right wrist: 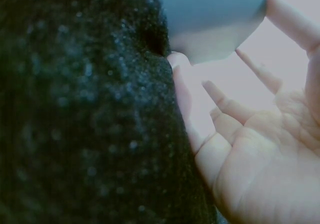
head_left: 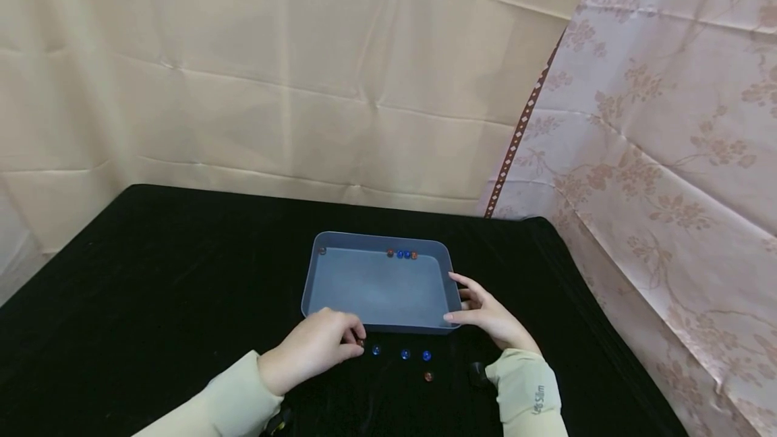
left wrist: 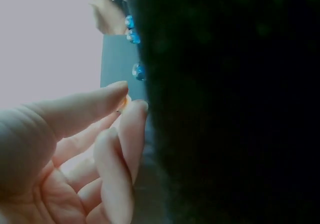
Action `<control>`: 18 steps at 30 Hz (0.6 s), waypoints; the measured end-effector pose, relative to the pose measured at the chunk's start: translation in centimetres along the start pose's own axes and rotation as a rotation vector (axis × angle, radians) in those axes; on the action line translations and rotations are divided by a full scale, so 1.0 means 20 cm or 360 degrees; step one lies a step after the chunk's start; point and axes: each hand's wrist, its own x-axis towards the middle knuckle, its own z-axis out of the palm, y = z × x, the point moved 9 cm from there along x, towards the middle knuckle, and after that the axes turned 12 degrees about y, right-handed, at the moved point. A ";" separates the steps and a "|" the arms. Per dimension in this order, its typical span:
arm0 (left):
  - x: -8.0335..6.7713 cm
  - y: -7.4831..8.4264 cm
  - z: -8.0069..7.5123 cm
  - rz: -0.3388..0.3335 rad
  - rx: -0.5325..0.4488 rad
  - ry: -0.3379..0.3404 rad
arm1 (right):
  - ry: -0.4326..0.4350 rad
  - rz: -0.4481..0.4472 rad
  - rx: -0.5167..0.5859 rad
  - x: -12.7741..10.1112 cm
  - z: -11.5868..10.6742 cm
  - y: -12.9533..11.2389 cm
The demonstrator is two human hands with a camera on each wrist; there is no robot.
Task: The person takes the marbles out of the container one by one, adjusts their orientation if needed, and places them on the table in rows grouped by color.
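Observation:
My left hand (head_left: 322, 342) pinches a small orange-brown marble (left wrist: 125, 103) between thumb and fingertips, just in front of the blue-grey tray (head_left: 376, 288). On the black cloth to its right lie three blue marbles (head_left: 405, 354) and an orange-brown marble (head_left: 428, 376). With fairly straight, spread fingers, my right hand (head_left: 488, 315) touches the tray's front right corner. Inside the tray, several blue and orange-brown marbles (head_left: 400, 254) sit in a short row by the back wall. A single brownish marble (head_left: 322, 251) rests in the back left corner.
Black cloth (head_left: 182, 275) covers the table under the tray. Behind it hangs a cream curtain (head_left: 273, 86), with a pink flowered curtain (head_left: 680, 154) along the right side. A small dark object (head_left: 478, 375) is beside the right sleeve.

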 end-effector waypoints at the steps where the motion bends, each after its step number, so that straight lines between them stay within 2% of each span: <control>1: 0.00 0.00 0.00 0.0014 0.0034 0.0001 | -0.0001 -0.0004 -0.0002 0.00 0.00 0.00; 7: 0.00 0.01 0.00 0.0039 0.0110 -0.0016 | 0.0011 0.0006 -0.0009 0.00 0.00 0.00; 18: -0.02 0.00 0.02 -0.0055 -0.0076 -0.0118 | 0.0010 0.0031 0.0009 0.00 0.00 0.00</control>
